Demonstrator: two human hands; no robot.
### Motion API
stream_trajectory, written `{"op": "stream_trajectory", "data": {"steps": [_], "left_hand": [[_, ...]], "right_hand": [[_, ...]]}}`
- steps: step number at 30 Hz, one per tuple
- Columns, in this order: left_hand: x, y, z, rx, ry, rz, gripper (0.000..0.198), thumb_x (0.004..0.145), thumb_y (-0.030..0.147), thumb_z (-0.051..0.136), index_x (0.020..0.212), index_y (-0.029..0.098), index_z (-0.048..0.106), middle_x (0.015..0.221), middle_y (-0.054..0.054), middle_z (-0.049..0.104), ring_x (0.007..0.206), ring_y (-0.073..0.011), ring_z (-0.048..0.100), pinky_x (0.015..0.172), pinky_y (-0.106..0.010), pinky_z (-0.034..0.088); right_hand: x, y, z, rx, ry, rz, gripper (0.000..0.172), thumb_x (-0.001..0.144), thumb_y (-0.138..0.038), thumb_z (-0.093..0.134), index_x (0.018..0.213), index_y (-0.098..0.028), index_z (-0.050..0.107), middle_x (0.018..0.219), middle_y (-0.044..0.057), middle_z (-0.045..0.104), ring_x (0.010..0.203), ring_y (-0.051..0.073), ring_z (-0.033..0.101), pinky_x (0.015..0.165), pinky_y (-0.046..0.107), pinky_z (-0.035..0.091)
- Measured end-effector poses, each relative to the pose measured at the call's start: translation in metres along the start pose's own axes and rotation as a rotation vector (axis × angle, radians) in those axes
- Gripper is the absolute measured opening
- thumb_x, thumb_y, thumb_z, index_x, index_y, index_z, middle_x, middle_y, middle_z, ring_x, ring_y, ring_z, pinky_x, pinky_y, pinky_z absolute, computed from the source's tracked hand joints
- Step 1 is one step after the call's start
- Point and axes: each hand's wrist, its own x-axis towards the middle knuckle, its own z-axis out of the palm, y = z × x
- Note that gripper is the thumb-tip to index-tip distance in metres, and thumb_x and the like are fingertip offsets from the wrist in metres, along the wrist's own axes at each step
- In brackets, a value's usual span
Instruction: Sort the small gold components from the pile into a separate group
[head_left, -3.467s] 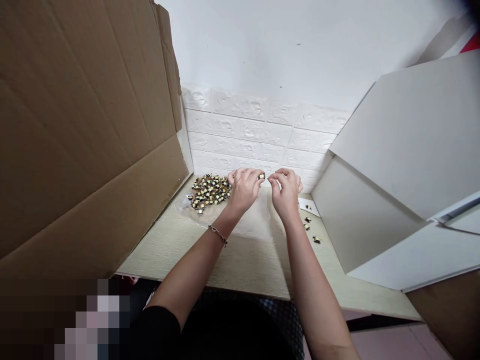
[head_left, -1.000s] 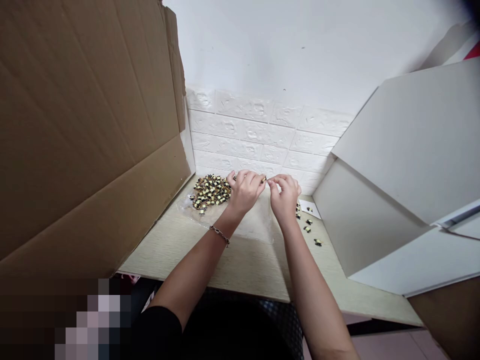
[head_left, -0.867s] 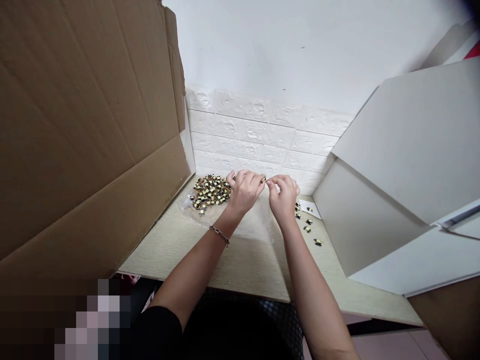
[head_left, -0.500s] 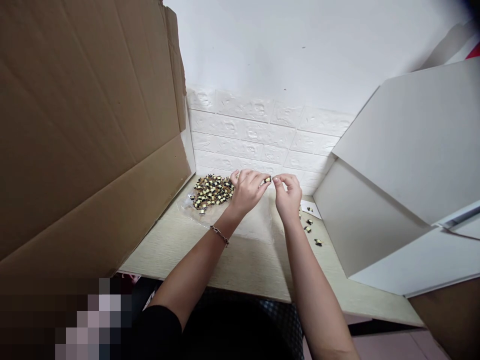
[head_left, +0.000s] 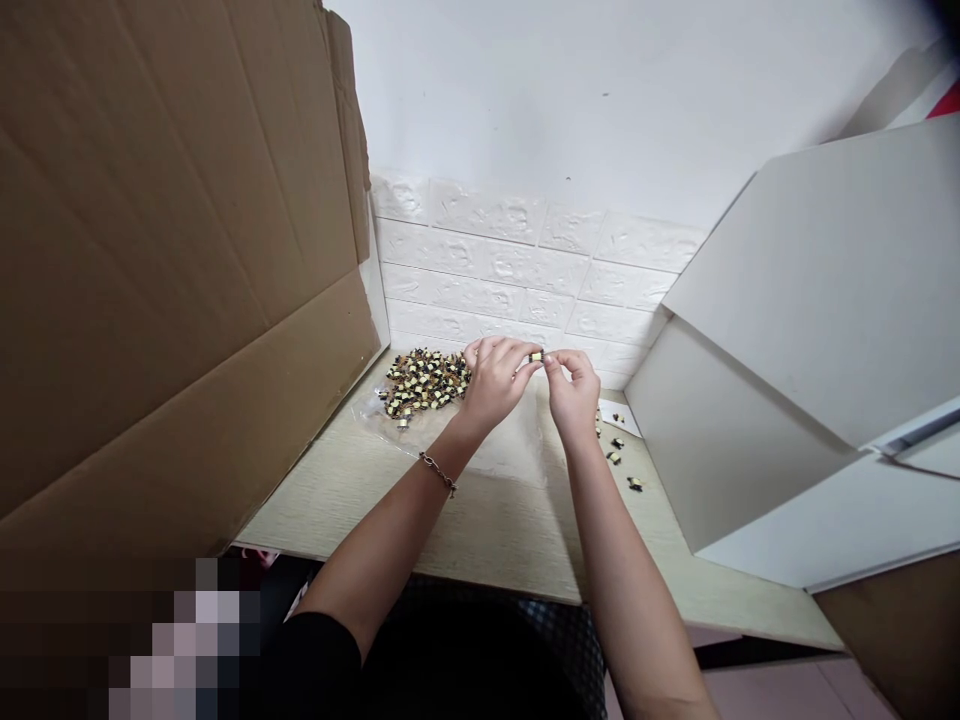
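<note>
A small transformer (head_left: 535, 356), a yellow-wrapped block with dark ends, is held up over the table in front of the brick-patterned wall. My left hand (head_left: 493, 380) pinches it between thumb and fingers. From the other side, my right hand (head_left: 574, 390) has its thumb and index finger closed at the part's right end; what exactly these fingertips grip is too small to see. To the left of my left hand lies a heap of similar transformers (head_left: 424, 380) on a clear plastic sheet (head_left: 431, 430).
Several loose transformers (head_left: 635, 484) lie on the table right of my right forearm, near a white card (head_left: 628, 420). A tall cardboard sheet (head_left: 180, 250) bounds the left side. White panels (head_left: 817, 300) stand on the right, and the wall (head_left: 525, 270) closes the back.
The transformer has turned slightly between my fingers, so more of its yellow side shows. My right fingertips sit a little closer to it. The heap looks the same.
</note>
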Motion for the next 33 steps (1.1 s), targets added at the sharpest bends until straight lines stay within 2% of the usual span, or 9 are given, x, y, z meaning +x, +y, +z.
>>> {"op": "stream_trajectory", "data": {"steps": [7,13,19,21,24,29,33], "left_hand": [[0.000,0.001,0.001,-0.071,-0.002,-0.022,0.015,0.080,0.033,0.049,0.091,0.026,0.057,0.094,0.004,0.062,0.092,-0.0147,0.046,0.085,-0.031,0.023],[0.001,0.003,0.000,-0.138,-0.015,-0.090,0.016,0.078,0.031,0.052,0.092,0.025,0.058,0.094,0.002,0.062,0.093,-0.0154,0.047,0.084,-0.030,0.025],[0.005,0.001,0.004,-0.335,-0.002,-0.223,0.013,0.075,0.026,0.055,0.087,0.022,0.061,0.091,0.000,0.063,0.092,-0.0162,0.049,0.083,-0.030,0.030],[0.006,-0.001,0.007,-0.471,-0.005,-0.271,0.014,0.074,0.025,0.056,0.086,0.021,0.062,0.089,-0.002,0.063,0.091,-0.0163,0.050,0.083,-0.029,0.032],[0.009,-0.002,0.012,-0.809,-0.047,-0.395,0.018,0.071,0.026,0.058,0.086,0.018,0.062,0.089,-0.003,0.062,0.087,-0.0151,0.053,0.080,-0.027,0.036],[0.011,0.001,0.010,-1.417,-0.190,-0.592,0.020,0.064,0.028,0.065,0.079,0.016,0.063,0.077,0.000,0.062,0.076,-0.0105,0.053,0.076,-0.024,0.036],[0.010,0.002,0.005,-1.679,-0.323,-0.763,0.015,0.064,0.025,0.065,0.074,0.015,0.062,0.071,0.001,0.059,0.070,-0.0074,0.052,0.074,-0.022,0.035]], "right_hand": [[0.000,0.002,0.001,-0.009,-0.015,0.037,0.016,0.073,-0.029,0.052,0.067,-0.016,0.058,0.074,0.002,0.057,0.076,0.014,0.053,0.076,0.030,0.040],[-0.001,0.001,0.001,-0.052,-0.007,-0.015,0.016,0.074,-0.030,0.051,0.067,-0.017,0.058,0.073,0.002,0.057,0.076,0.015,0.052,0.076,0.031,0.039],[-0.006,-0.009,0.000,-0.262,0.059,-0.108,0.015,0.076,-0.028,0.050,0.069,-0.018,0.059,0.077,0.002,0.057,0.080,0.016,0.049,0.077,0.033,0.034],[-0.007,-0.012,-0.001,-0.332,0.097,-0.150,0.014,0.076,-0.027,0.050,0.070,-0.019,0.059,0.078,0.002,0.057,0.081,0.017,0.048,0.077,0.033,0.033],[-0.008,-0.015,-0.002,-0.399,0.157,-0.225,0.012,0.076,-0.026,0.050,0.071,-0.020,0.059,0.079,0.002,0.057,0.082,0.016,0.048,0.077,0.033,0.031],[-0.010,-0.019,-0.004,-0.480,0.232,-0.354,0.012,0.077,-0.027,0.049,0.073,-0.021,0.059,0.080,0.001,0.059,0.082,0.016,0.048,0.078,0.033,0.027],[-0.012,-0.021,-0.004,-0.564,0.278,-0.417,0.012,0.078,-0.028,0.049,0.075,-0.023,0.059,0.083,0.002,0.058,0.085,0.017,0.047,0.080,0.035,0.025]]}}
